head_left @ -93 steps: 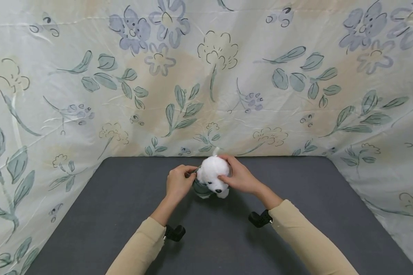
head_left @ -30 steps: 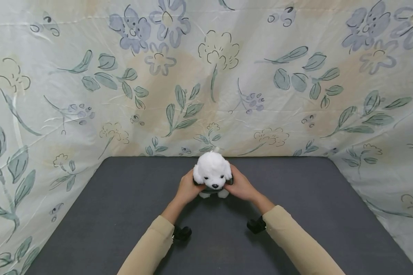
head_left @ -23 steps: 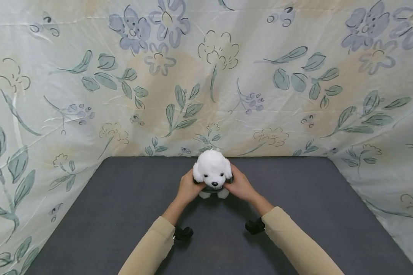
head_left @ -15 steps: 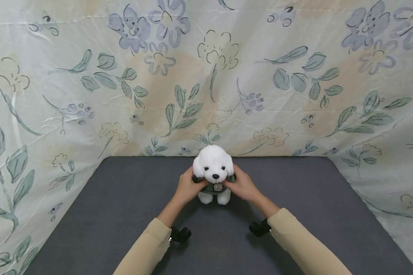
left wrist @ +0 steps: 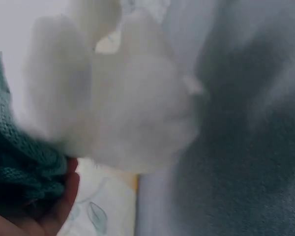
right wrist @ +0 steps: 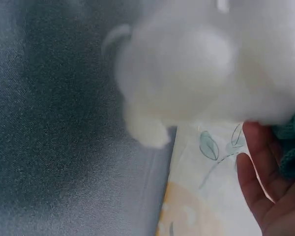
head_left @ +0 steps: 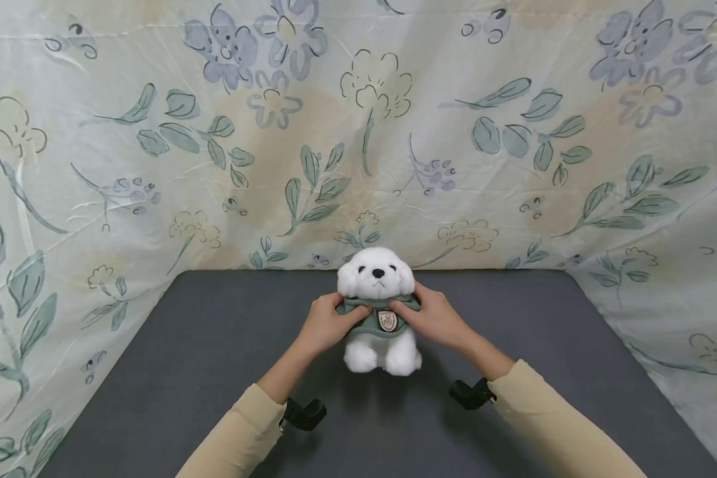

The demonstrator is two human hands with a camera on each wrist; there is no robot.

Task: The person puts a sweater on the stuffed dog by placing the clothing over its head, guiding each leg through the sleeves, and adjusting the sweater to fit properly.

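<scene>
A white plush dog [head_left: 378,282] faces the head camera, its muzzle tipped up. It wears a green knit garment [head_left: 367,325] with a shield-shaped badge [head_left: 388,320] on the chest. My left hand [head_left: 330,323] grips the garment at the dog's side on the left, thumb across the front. On the other side my right hand [head_left: 439,320] holds it the same way, its thumb close to the badge. In both wrist views the white body [left wrist: 123,108] is blurred, and fingers [right wrist: 255,172] curl behind the green knit [right wrist: 292,147].
The dark grey table [head_left: 215,372] reaches back to a floral cloth [head_left: 358,133] hung behind and along both sides. Below the dog's feet a shadow falls on the table. A black wrist camera [head_left: 472,394] sticks out from each beige sleeve [head_left: 556,418].
Earlier the dog was turned sideways with one hand on its head. Both hands then took its sides, turned it to face forward and tilted it back, bringing the badge and legs into view.
</scene>
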